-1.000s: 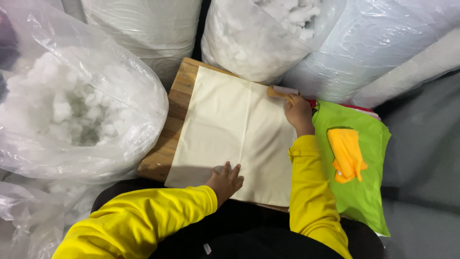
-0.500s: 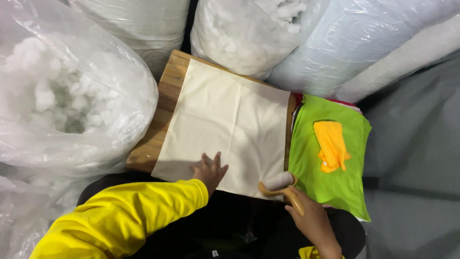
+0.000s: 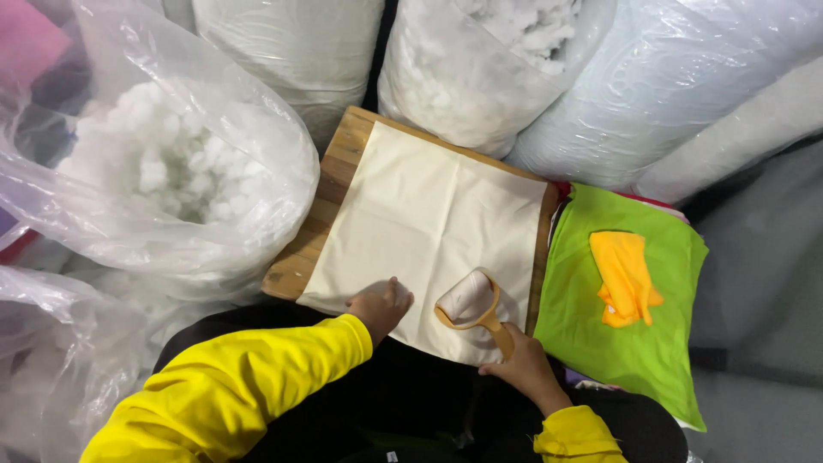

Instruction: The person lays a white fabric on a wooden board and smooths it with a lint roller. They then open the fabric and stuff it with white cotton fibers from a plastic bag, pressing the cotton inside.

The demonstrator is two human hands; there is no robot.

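Currently: lint-rolling in hand on cream fabric sheet (image 3: 429, 223).
Right hand (image 3: 525, 369) grips wooden-handled white lint roller (image 3: 471, 302); left hand (image 3: 380, 306), fingers curled, pins cloth. Next pass needs firm tension.

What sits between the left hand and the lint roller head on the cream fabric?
Head view: nothing. Only bare cream fabric lies between the left hand and the lint roller, whose handle the right hand holds.

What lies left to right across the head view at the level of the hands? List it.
Clear bag of white stuffing → left hand on the cream cloth → lint roller held by the right hand → green cloth.
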